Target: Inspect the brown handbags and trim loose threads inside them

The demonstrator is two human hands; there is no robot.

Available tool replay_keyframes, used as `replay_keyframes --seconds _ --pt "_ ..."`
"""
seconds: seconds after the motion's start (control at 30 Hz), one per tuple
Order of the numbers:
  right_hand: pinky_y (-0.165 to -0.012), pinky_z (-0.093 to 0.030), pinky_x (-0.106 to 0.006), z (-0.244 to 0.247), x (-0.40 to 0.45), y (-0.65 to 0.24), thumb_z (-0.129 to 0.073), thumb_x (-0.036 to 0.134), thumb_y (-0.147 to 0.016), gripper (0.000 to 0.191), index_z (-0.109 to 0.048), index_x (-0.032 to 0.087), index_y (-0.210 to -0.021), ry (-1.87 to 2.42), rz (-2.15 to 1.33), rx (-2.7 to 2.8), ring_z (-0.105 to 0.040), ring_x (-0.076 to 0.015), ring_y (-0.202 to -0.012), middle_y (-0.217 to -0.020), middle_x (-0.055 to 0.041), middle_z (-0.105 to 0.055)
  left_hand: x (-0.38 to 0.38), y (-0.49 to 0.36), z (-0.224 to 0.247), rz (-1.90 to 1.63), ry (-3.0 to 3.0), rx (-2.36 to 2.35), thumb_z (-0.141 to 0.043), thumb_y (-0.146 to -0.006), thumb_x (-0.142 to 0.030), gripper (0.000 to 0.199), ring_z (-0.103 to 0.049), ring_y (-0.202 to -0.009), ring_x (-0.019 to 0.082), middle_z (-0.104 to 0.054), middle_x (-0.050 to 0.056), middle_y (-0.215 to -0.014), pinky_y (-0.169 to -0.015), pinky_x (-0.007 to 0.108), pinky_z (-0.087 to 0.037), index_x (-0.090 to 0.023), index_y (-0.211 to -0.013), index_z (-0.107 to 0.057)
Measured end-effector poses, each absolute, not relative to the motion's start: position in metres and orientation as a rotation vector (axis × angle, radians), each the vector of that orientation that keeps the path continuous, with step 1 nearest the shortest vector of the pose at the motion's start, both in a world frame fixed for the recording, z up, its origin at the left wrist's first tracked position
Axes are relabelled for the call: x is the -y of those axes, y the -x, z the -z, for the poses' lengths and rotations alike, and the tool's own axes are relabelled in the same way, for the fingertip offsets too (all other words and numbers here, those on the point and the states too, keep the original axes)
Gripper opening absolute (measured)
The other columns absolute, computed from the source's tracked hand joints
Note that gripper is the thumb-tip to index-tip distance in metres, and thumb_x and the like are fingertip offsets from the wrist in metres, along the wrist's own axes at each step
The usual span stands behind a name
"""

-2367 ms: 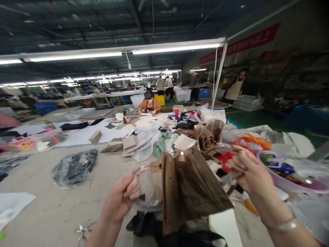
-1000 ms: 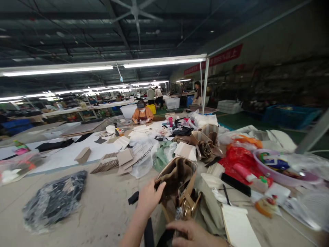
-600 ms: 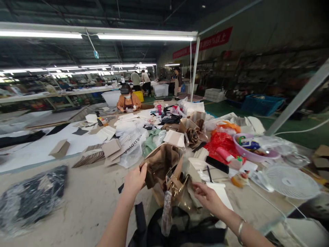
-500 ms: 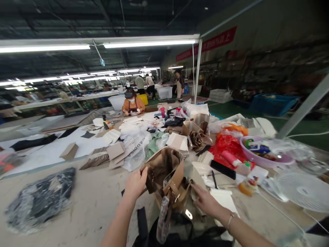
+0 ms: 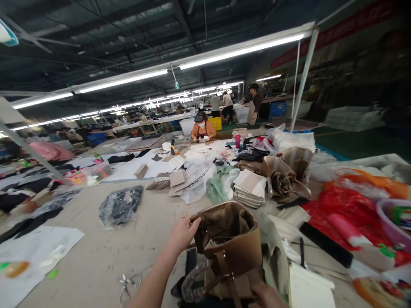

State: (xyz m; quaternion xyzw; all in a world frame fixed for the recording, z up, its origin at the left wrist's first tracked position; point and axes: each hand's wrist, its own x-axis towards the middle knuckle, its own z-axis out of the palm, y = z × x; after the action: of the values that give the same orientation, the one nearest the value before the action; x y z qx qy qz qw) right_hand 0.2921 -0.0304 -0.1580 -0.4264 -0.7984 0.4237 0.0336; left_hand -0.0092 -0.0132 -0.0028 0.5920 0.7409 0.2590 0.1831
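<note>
A brown handbag (image 5: 237, 244) stands open-topped in front of me, its lining showing inside and a buckled strap with metal fittings on its front. My left hand (image 5: 183, 234) is closed on the bag's left rim, thumb and fingers pinching the edge. Low at the bag's right side, my right hand (image 5: 268, 296) grips its bottom part; the frame's lower edge cuts this hand off and its fingers are partly hidden. A handle wrapped in clear plastic (image 5: 194, 278) hangs at the bag's left front. Black material lies beneath the bag.
Stacked beige panels (image 5: 250, 186) sit behind the bag. To the right lie a black phone (image 5: 326, 244), red plastic (image 5: 349, 214) and a purple basin (image 5: 385, 214). Snips (image 5: 124, 282) and a plastic-wrapped dark bundle (image 5: 121, 205) are on the left. A seated person (image 5: 203, 128) works across the table.
My view has swung left. The bag has turned and stands more upright. My right hand has gone from the bag's open side flap down to its lower right; my left still holds the rim.
</note>
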Motion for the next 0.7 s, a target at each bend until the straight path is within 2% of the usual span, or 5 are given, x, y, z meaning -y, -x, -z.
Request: replay_keyframes --seconds 0.13,0.23,0.4,0.5,0.7 --pt "-0.084 -0.044 -0.030 0.110 0.027 -0.331 -0.057 0.022 -0.069 0.040 -0.062 0.022 -0.108 1.196 -1.280 2.411 -0.060 -0.0243 -0.097 -0.104 -0.0077 -0.065 0.037 -0.008 0.003 -0.793 -1.695 -1.973 -0.038 -0.086 -0.042 0.038 -0.060 -0.083 0.019 -0.068 0.005 -0.087 -0.072 0.027 -0.043 -0.019 -0.096 -0.066" --pt "-0.073 -0.048 -0.033 0.046 -0.001 -0.344 -0.048 0.034 -0.082 0.026 -0.066 0.020 -0.096 1.321 -0.897 2.330 -0.063 -0.0228 -0.081 -0.092 -0.0090 -0.068 0.042 -0.014 0.004 -0.798 -1.707 -1.967 -0.039 -0.086 -0.041 0.038 -0.060 -0.086 0.020 -0.068 0.007 -0.091 -0.074 0.028 -0.044 -0.017 -0.096 -0.067" --pt "-0.081 -0.047 -0.030 -0.043 -0.026 -0.299 -0.050 0.032 -0.085 0.033 -0.055 0.023 -0.116 0.847 -0.438 2.345 -0.059 -0.0182 -0.094 -0.109 -0.0080 -0.062 0.038 -0.011 0.010 -0.866 -1.683 -2.002 -0.043 -0.083 -0.040 0.036 -0.062 -0.088 0.020 -0.069 0.006 -0.094 -0.077 0.030 -0.047 -0.018 -0.103 -0.064" --pt "-0.083 -0.045 -0.028 -0.057 -0.030 -0.254 -0.054 0.032 -0.083 0.036 -0.054 0.024 -0.117 0.761 -0.331 2.549 -0.058 -0.0175 -0.095 -0.112 -0.0061 -0.060 0.032 -0.009 0.014 -0.985 -1.665 -1.949 -0.049 -0.080 -0.036 0.035 -0.062 -0.091 0.019 -0.068 0.005 -0.100 -0.082 0.030 -0.047 -0.019 -0.108 -0.061" --pt "-0.068 -0.041 -0.025 -0.045 -0.043 -0.222 -0.044 0.037 -0.088 0.027 -0.065 0.020 -0.085 0.951 -0.126 2.790 -0.060 -0.0168 -0.080 -0.086 -0.0052 -0.065 0.025 -0.014 0.012 -1.036 -1.617 -1.759 -0.055 -0.076 -0.036 0.033 -0.062 -0.090 0.019 -0.069 0.003 -0.098 -0.085 0.031 -0.047 -0.020 -0.104 -0.065"
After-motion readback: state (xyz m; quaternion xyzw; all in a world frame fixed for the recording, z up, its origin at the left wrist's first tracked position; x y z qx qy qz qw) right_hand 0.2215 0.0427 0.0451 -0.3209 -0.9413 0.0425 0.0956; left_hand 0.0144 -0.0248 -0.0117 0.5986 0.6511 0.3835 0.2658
